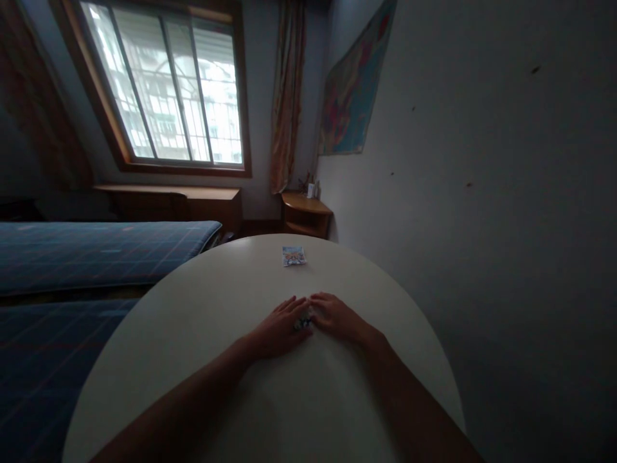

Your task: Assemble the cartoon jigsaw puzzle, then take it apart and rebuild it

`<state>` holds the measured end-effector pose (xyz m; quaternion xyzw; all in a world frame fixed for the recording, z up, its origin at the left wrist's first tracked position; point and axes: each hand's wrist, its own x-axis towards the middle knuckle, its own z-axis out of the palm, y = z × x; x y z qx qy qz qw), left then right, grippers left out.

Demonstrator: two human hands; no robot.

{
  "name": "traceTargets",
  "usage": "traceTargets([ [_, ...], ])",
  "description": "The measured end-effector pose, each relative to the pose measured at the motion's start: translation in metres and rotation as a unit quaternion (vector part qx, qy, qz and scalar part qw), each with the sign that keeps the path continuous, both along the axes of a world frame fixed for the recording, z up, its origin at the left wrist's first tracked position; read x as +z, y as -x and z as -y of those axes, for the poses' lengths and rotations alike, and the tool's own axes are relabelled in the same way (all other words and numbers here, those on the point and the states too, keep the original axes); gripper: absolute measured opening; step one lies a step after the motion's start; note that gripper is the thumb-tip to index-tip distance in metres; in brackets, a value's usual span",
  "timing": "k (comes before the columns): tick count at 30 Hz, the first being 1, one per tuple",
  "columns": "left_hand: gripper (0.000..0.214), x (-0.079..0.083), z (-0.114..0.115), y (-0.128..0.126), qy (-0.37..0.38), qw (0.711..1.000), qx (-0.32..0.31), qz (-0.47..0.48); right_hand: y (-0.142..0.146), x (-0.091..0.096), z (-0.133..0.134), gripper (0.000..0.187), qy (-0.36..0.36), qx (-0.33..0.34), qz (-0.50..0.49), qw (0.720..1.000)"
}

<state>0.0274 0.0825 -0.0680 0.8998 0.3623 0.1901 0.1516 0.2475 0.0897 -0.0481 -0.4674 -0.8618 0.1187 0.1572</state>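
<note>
Both hands lie low over the middle of a round white table. My left hand is flat with its fingers stretched forward and its thumb apart. My right hand reaches in from the other side, its fingers extended and the tips meeting those of my left hand. Between them sits a small cluster of dark and white pieces, partly covered by my fingers; what they are I cannot make out. Farther back on the table lies a small, colourful printed picture card or packet, apart from both hands.
To the left are blue plaid mattresses. A wall runs close along the right. Beyond the table stand a corner shelf with small items on it and a wooden desk under the window.
</note>
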Motion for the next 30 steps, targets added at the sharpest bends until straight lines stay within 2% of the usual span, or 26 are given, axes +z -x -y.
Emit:
traceTargets([
  [3, 0.059, 0.005, 0.003, 0.004, 0.006, 0.999, 0.01, 0.031, -0.001, 0.005, 0.0, 0.034, -0.011, -0.003, 0.003, 1.0],
  [8, 0.036, 0.014, -0.009, 0.033, -0.005, 0.999, 0.035, 0.034, 0.002, 0.012, 0.002, 0.018, -0.022, -0.052, 0.015, 0.998],
  [12, 0.034, 0.012, -0.015, 0.048, -0.013, 0.999, 0.028, 0.031, 0.008, 0.014, 0.003, 0.019, -0.029, -0.078, 0.021, 0.996],
  [16, 0.026, 0.01, -0.015, 0.046, -0.024, 0.999, 0.0, 0.029, 0.012, 0.012, 0.002, 0.019, -0.038, -0.101, 0.031, 0.994],
  [24, 0.02, 0.011, -0.017, 0.045, -0.021, 0.999, -0.009, 0.023, 0.009, 0.002, -0.009, 0.027, -0.065, -0.157, 0.013, 0.985],
  [27, 0.018, 0.011, -0.019, 0.045, -0.018, 1.0, -0.007, 0.02, 0.008, -0.001, -0.011, 0.026, -0.076, -0.151, -0.006, 0.986],
  [30, 0.016, 0.011, -0.019, 0.044, -0.017, 1.0, 0.002, 0.017, 0.013, -0.004, -0.011, 0.027, -0.089, -0.111, -0.021, 0.99],
])
